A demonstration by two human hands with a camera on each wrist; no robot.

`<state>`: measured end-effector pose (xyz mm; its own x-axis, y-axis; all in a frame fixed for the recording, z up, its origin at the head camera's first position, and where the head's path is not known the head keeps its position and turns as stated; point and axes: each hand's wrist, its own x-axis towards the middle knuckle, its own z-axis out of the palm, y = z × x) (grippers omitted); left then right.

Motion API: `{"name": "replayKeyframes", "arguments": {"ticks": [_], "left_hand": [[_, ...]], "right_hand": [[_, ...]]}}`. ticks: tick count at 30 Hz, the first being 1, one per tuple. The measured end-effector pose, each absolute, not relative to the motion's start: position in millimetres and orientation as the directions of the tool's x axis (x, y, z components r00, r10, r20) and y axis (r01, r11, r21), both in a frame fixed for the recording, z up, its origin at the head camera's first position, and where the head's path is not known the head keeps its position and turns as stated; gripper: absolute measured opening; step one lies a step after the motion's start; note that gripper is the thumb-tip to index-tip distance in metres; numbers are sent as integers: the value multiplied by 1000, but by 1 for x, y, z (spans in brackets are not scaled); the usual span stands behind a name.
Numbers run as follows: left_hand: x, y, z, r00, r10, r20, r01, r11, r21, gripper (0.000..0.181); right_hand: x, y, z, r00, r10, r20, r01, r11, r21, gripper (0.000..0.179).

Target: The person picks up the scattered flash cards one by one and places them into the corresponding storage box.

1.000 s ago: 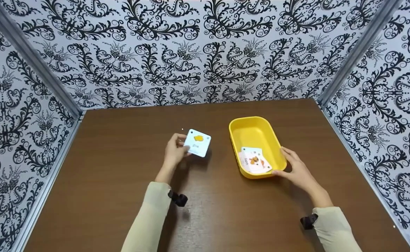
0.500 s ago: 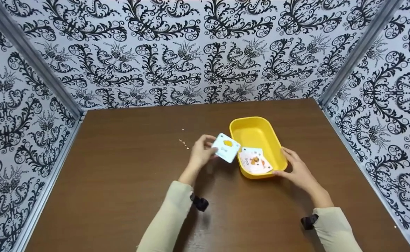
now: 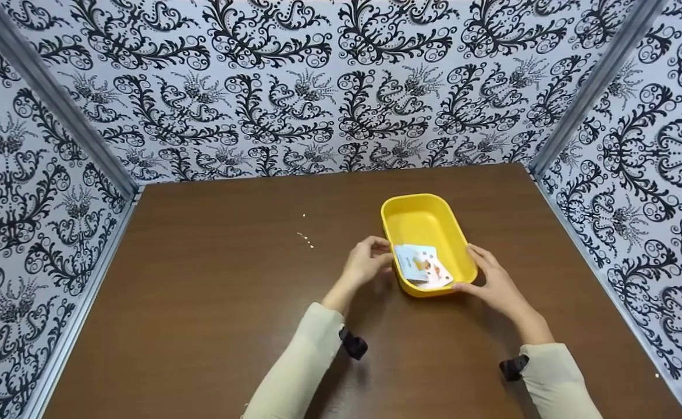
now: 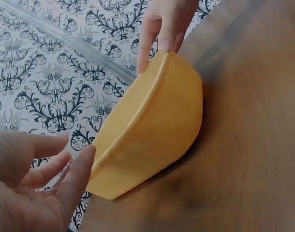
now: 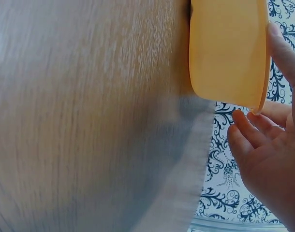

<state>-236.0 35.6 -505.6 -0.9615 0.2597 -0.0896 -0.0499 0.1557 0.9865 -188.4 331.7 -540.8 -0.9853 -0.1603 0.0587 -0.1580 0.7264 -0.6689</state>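
A yellow plastic tray [image 3: 425, 227] sits on the table, right of centre in the head view. Inside its near end lies a pale blue picture card [image 3: 408, 265], overlapping a white picture card [image 3: 439, 274]. My left hand [image 3: 365, 262] is at the tray's left rim, holding no card. In the left wrist view its thumb and fingers are spread apart, with one fingertip at the rim. At the near right corner, my right hand [image 3: 495, 285] grips the tray between thumb and fingers. The tray's outer wall [image 5: 229, 53] shows in the right wrist view.
The brown wooden table [image 3: 201, 291] reaches back to a black-and-white patterned wall [image 3: 318, 87], with similar walls at both sides. Small light specks [image 3: 306, 239] mark the table left of the tray. Each wrist wears a small black camera [image 3: 354, 344].
My left hand has moved right with the pale blue card and let it go in the tray, over the lion card. The right hand and the tray have stayed put.
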Motion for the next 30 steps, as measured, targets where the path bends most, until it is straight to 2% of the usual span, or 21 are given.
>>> {"name": "replayKeyframes", "arguments": {"ticks": [5, 15, 23, 30], "left_hand": [[-236, 29, -507, -957, 264, -118, -76, 163, 984, 25], [-242, -2, -507, -970, 227, -88, -46, 184, 982, 28], [-244, -22, -504, -984, 169, -46, 4, 283, 959, 25], [-247, -35, -499, -990, 131, -42, 1, 315, 949, 27]], "right_hand": [[-190, 332, -540, -985, -164, 50, -155, 729, -667, 95], [-192, 334, -538, -988, -156, 14, -126, 736, -665, 99], [-194, 337, -536, -984, -173, 45, -161, 752, -640, 97], [-196, 337, -527, -984, -177, -10, -135, 787, -602, 100]]}}
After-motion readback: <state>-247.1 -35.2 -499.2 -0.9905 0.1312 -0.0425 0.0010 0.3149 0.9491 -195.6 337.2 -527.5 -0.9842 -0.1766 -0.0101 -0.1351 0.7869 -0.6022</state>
